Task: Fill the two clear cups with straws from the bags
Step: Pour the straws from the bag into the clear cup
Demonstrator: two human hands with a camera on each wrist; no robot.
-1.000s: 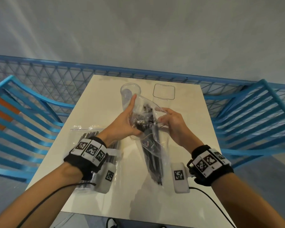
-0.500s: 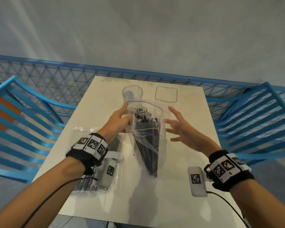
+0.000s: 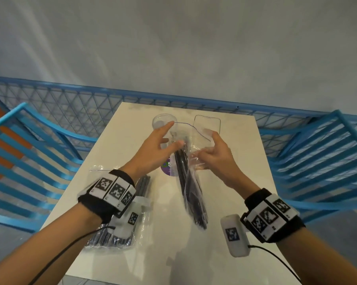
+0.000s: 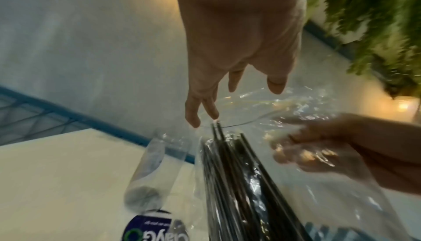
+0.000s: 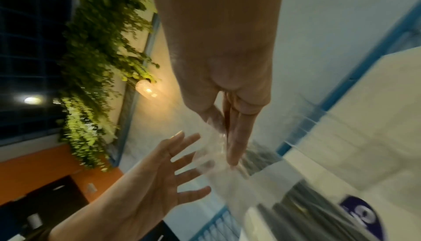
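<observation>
A clear bag of black straws (image 3: pixel 191 182) hangs upright over the middle of the white table (image 3: pixel 235 182). My right hand (image 3: pixel 206 147) pinches its plastic at the upper right edge, its fingers curled on the film (image 5: pixel 224 137). To the left of the bag's mouth, my left hand (image 3: pixel 172 135) is spread with straight fingers and holds nothing; its fingertips (image 4: pixel 193 122) hover by the straw tops (image 4: pixel 216 128). Behind the hands stand a round clear cup (image 3: pixel 163 121) and a squarer clear cup (image 3: pixel 207 124). A second bag of straws (image 3: pixel 120 235) lies flat under my left wrist.
Blue slatted chairs (image 3: pixel 29 153) (image 3: pixel 321 161) flank the table on both sides. A blue mesh fence (image 3: pixel 91 108) runs behind the far edge. A purple round label (image 3: pixel 166 167) shows through the held bag's plastic.
Half a second ago my left hand held the bag and my right was spread. Now my right hand grips the bag and my left has let go and spread.
</observation>
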